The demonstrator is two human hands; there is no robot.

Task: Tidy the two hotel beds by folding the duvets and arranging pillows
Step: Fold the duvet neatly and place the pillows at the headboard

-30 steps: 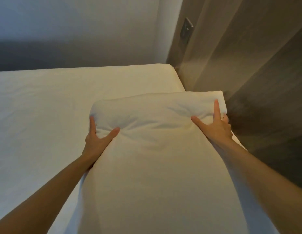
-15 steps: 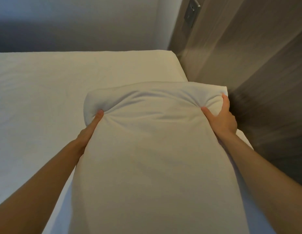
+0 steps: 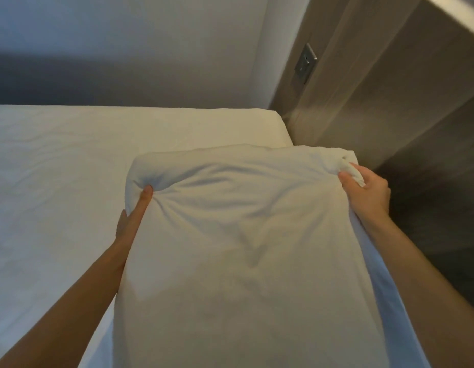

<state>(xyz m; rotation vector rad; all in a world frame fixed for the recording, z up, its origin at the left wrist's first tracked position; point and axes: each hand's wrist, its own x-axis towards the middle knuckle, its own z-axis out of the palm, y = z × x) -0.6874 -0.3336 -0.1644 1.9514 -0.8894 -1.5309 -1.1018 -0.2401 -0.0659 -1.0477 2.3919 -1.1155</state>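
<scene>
both hands [image 3: 132, 216] [image 3: 368, 192] hold the white pillow [image 3: 244, 248] over the bed [image 3: 58, 181], fingers pinching its far corners.

Metal switch plate [image 3: 306, 63] sits on a tall wood-grain panel [image 3: 376, 102], grey-brown, w/ vertical grain. Left of the plate: plain pale wall [image 3: 124, 35], w/ a darker shadowed band [image 3: 71, 81] along its lower part. Above-right of the plate: pale ledge [image 3: 461, 14]. Light dim, warm.

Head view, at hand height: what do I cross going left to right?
Bed → left hand, gripping the pillow → pillow → right hand, pinching its corner → wood panel.
</scene>
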